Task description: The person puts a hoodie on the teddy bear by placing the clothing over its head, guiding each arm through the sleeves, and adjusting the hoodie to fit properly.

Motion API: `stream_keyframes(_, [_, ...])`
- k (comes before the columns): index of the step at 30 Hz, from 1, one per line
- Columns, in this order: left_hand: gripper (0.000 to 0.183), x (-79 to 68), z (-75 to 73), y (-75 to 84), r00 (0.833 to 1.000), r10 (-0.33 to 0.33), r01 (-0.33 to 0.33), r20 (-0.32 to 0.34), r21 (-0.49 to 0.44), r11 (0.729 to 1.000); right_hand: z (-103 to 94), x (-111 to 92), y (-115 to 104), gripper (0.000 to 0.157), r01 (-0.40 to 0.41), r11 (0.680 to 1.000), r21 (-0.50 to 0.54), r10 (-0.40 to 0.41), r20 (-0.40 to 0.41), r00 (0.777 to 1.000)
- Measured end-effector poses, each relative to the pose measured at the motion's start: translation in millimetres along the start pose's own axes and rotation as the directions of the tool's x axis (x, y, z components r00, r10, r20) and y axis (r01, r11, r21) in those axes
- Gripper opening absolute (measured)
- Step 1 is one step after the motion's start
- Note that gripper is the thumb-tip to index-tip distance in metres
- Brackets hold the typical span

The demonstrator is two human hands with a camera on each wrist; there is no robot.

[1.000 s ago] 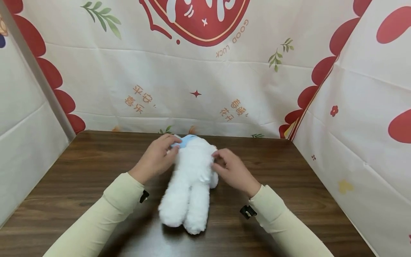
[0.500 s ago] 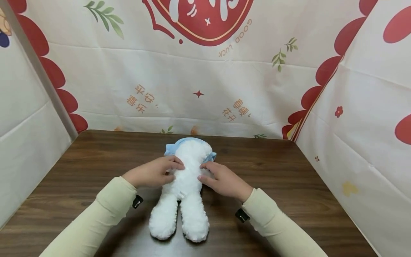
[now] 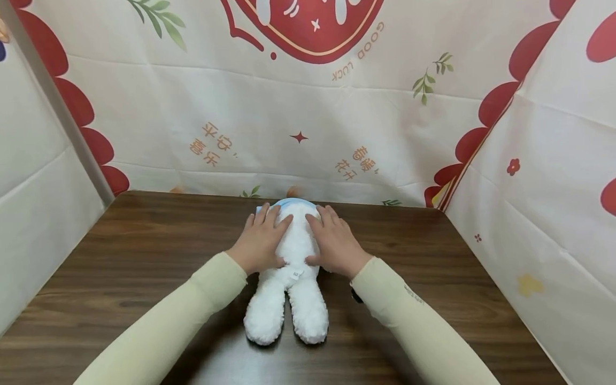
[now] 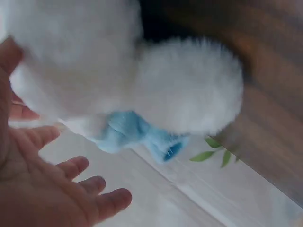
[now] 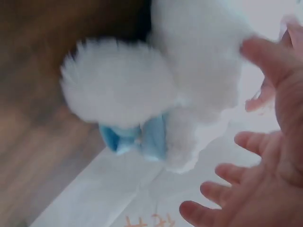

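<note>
A fluffy white plush toy (image 3: 299, 243) with two thick legs lies on the wooden table, its legs toward me. Light blue cloth shows at its far end, and a small white tag sits above its legs. In the wrist views a blue bow (image 5: 135, 139) and a round furry limb (image 4: 189, 87) stand out. My left hand (image 3: 260, 240) is spread along the toy's left side, thumb over its back. Mirroring it on the right side is my right hand (image 3: 338, 241), fingers also spread and thumb on the white fur. Both hands' fingers look fairly straight.
The dark wooden table (image 3: 144, 256) reaches back to a printed white cloth (image 3: 269, 117) behind it. Another white cloth (image 3: 544, 214) slopes along the right side, and a pale panel (image 3: 43, 176) along the left.
The plush toy has turned from a slant to lie nearly straight, its legs spreading apart. Both hands moved down along it, then forward again, with fingers opening from curled to spread.
</note>
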State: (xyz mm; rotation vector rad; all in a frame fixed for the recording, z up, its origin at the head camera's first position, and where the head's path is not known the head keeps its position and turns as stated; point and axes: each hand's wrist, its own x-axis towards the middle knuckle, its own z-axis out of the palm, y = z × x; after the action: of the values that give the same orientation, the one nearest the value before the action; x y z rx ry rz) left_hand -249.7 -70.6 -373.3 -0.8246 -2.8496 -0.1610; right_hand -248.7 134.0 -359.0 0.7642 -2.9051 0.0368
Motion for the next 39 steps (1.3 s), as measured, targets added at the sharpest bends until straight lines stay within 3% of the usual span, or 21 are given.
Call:
stream_keyframes(3, [0.111, 12.6, -2.8, -6.0, 0.992, -0.022, 0.025, 0.124, -0.023, 0.999, -3.8, 16, 2, 0.115, -0.044, 0.999, -0.015, 0.046, 0.149, 0.988])
stream_keyframes(6, [0.116, 22.1, -4.3, -6.2, 0.972, -0.023, 0.032, 0.235, -0.034, 0.999, -1.8, 28, 3, 0.122, -0.085, 0.996, -0.003, 0.083, 0.268, 0.96])
stream_keyframes(10, [0.116, 25.3, -4.9, -2.5, 0.958, -0.021, 0.036, 0.286, -0.048, 0.998, 2.4, 33, 0, 0.12, -0.078, 0.997, -0.028, 0.083, 0.325, 0.942])
stream_keyframes(13, [0.112, 23.2, -4.9, -2.5, 0.963, -0.011, 0.027, 0.269, -0.058, 0.998, 3.5, 33, -1, 0.118, -0.052, 0.997, -0.048, 0.064, 0.315, 0.947])
stream_keyframes(20, [0.101, 20.1, -0.6, -7.5, 0.979, 0.016, -0.005, 0.202, -0.053, 0.999, 9.0, 31, 0, 0.11, 0.001, 1.0, -0.019, 0.003, 0.205, 0.979])
stream_keyframes(29, [0.095, 18.0, 8.1, -9.8, 0.988, 0.065, -0.054, 0.141, -0.086, 0.995, 18.2, 26, 3, 0.1, 0.03, 0.999, -0.043, -0.025, 0.117, 0.993])
stream_keyframes(36, [0.091, 19.0, 7.3, -15.2, 0.982, 0.095, -0.07, 0.162, -0.152, 0.986, 17.0, 20, 0, 0.088, 0.077, 0.995, -0.062, -0.073, 0.07, 0.995])
stream_keyframes(39, [0.087, 18.3, 6.7, -14.8, 0.984, 0.123, -0.103, 0.131, -0.153, 0.983, 16.5, 16, 1, 0.082, 0.092, 0.993, -0.076, -0.09, 0.029, 0.996])
